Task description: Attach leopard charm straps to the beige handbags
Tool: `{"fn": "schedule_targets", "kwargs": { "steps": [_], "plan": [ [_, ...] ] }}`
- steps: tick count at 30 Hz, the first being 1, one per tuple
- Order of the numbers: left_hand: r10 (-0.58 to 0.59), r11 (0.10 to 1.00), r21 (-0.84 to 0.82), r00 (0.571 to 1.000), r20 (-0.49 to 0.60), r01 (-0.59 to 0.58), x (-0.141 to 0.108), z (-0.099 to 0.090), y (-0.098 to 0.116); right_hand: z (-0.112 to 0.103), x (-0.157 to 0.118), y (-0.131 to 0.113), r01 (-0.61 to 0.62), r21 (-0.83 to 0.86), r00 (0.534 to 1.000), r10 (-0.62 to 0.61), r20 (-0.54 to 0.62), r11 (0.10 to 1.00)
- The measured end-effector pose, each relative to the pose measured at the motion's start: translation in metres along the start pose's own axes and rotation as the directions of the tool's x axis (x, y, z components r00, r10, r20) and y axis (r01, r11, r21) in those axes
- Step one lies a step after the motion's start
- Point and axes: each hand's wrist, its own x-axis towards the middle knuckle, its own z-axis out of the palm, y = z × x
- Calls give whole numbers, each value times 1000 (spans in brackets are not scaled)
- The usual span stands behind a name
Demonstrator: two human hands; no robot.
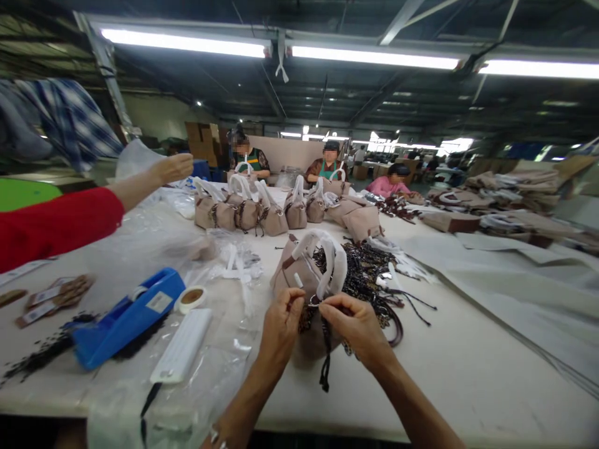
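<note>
A beige handbag (287, 271) with white-wrapped handles (334, 265) stands on the table in front of me. My left hand (283, 321) is closed in a pinch at the bag's front, left of a metal ring (314, 300). My right hand (358, 324) pinches just right of that ring. What lies between the fingertips of each hand is too small to name. Dark braided cords (324, 365) with a tassel hang between my hands down the bag's front. Behind the bag on the right lies a pile of dark patterned straps (365, 268).
A blue tape dispenser (126, 318), a tape roll (191, 298) and a white power strip (182, 346) lie left. A red-sleeved arm (65, 221) reaches in over clear plastic. Beige bags (276, 219) stand in a row behind, with seated people beyond. Pale sheets (515, 280) lie right.
</note>
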Motion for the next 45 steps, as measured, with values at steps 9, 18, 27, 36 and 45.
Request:
{"fn": "schedule_targets", "kwargs": {
  "steps": [9, 18, 27, 36, 45],
  "plan": [
    [98, 926, 356, 990, 104, -129, 6, 12, -12, 5, 0, 4, 113, -205, 990, -129, -64, 972],
    [-245, 947, -120, 910, 334, 299, 20, 1, -20, 4, -2, 5, 369, -599, 906, -419, 60, 711],
    [-358, 719, -389, 787, 503, 576, 22, -4, -21, 12, -2, 15, 416, -726, 869, -476, 139, 548],
    [-357, 760, -366, 816, 455, 537, 21, -1, -31, 21, -3, 18, 435, -811, 831, -521, 194, 392],
    [-335, 856, -208, 815, 473, 473, 22, -3, -33, 20, -6, 19, 450, -805, 828, -519, 214, 386]
  ]
}}
